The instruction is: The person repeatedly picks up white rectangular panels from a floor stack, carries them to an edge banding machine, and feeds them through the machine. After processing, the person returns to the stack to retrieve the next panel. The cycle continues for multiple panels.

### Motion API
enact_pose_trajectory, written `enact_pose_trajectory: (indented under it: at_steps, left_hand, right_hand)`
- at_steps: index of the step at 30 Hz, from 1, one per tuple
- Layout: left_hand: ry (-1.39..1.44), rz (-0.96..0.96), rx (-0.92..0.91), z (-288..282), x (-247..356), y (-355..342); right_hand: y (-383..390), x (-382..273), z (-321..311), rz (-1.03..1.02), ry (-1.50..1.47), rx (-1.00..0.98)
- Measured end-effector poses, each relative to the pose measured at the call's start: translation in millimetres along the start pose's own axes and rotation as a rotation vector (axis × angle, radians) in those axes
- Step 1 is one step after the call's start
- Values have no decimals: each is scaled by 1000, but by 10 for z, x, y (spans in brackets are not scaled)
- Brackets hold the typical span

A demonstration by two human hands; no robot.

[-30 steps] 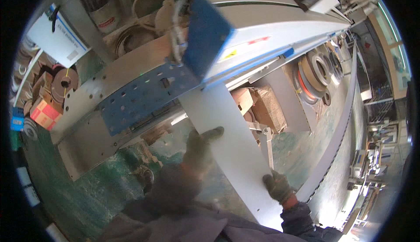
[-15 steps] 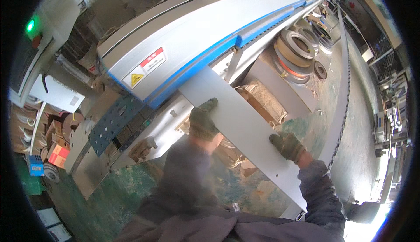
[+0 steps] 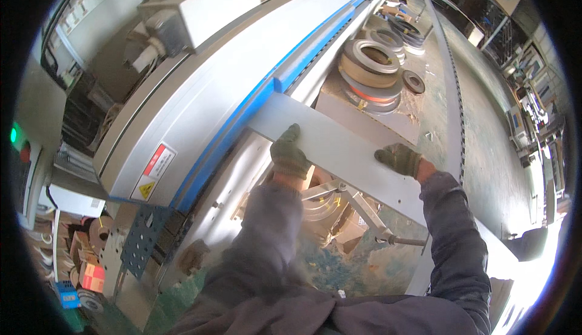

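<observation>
Holding, left hand: the gloved left hand (image 3: 290,153) lay at the near edge of the grey panel (image 3: 348,144), centre of the frame; its grip was closed on the board, thumb flat on top, the other fingers hidden.
Right hand: the gloved right hand (image 3: 400,158), right of centre, held the same board at its far edge; that grip was narrow too, thumb on top, fingertips underneath out of sight.
Panel: it slanted from the centre toward the lower right, its upper left end meeting the blue rail (image 3: 257,102); whether it slid under or only touched could not be told. A small hole showed near its near edge, and its lower right part passed behind the dark sleeve (image 3: 454,232).
Machine: the long pale machine (image 3: 194,114) crossed from the left to the top, bearing a red and yellow label (image 3: 156,170).
Rolls: stacked rolls (image 3: 371,71) stood in the upper right, a smaller ring (image 3: 413,82) just beside them.
Bracket: a jointed metal bracket (image 3: 367,211) showed below the panel, over the stained floor (image 3: 388,268).
Left rim: a green light (image 3: 13,135) glowed there; a perforated plate (image 3: 142,238) and a red-orange box (image 3: 92,276) sat lower left.
</observation>
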State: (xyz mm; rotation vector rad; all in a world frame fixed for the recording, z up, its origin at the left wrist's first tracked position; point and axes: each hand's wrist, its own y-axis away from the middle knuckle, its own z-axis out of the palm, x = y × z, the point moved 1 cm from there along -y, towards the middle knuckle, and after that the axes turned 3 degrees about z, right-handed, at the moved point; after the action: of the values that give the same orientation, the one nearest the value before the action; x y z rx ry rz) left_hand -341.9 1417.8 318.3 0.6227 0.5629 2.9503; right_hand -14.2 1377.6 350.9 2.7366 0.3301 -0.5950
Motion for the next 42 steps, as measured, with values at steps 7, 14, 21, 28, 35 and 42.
enact_pose_trajectory:
  at_steps: [7,14,21,28,35,42]
  left_hand:
    - [-138,117,148,135,-464,-840]
    - [-515,-331,-142,438,-511,-575]
    - [-1107,-519,-613,-1485,-691,493]
    - [-1659,-766,-883,-2938,-364,1759]
    - [-2027,-651,-1164,-3682,-46,2307]
    - [-2164,-501,-1797,-4153,-232,3258]
  right_hand:
    - [-120,-768,-339,210,117,891]
    - [1540,-1871,864,45,-489,767]
    - [2917,-2484,2289,264,-429,387]
    - [3745,-3146,2631,460,-396,292]
    - [4673,-3809,3543,440,-301,529]
    - [6001,-4570,5147,1013,-606,394]
